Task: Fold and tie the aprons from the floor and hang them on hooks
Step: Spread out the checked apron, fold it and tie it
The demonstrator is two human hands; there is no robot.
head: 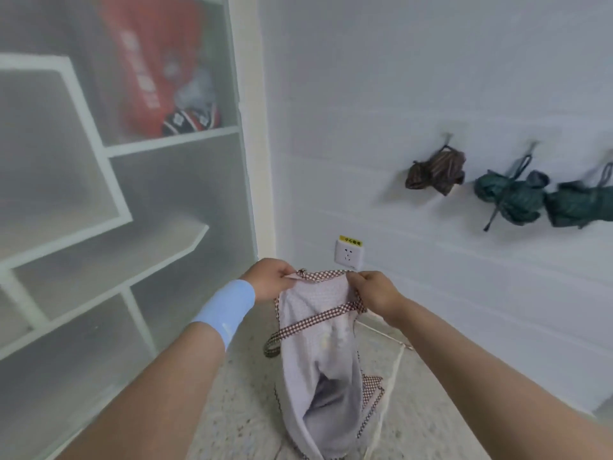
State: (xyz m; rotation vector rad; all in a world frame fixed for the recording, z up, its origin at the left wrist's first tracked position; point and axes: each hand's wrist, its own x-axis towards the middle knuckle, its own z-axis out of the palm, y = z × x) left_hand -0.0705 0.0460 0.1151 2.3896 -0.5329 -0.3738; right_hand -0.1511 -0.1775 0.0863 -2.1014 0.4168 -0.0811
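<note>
I have the apron (318,343) up by its top hem, close to the wall. The cloth hangs down over the floor (245,410) and runs out of the bottom of my view. My left hand (272,280) pinches one end of the checked hem between thumb and curled fingers, and my right hand (374,293) pinches the other end the same way. To fold well from here, I'd pull the hem taut and level and shake the body flat. Then I'd bring the two ends together so the edges match, leaving the dangling strap (282,336) outside the fold for tying. Three tied bundles (434,172) already on hooks (447,137) show the shape to aim for. As for writing, the yellow sticker (351,240) above the socket (348,257) carries dark characters too small to read. The white lettering on the red bag (149,61) behind frosted panels is blurred.
</note>
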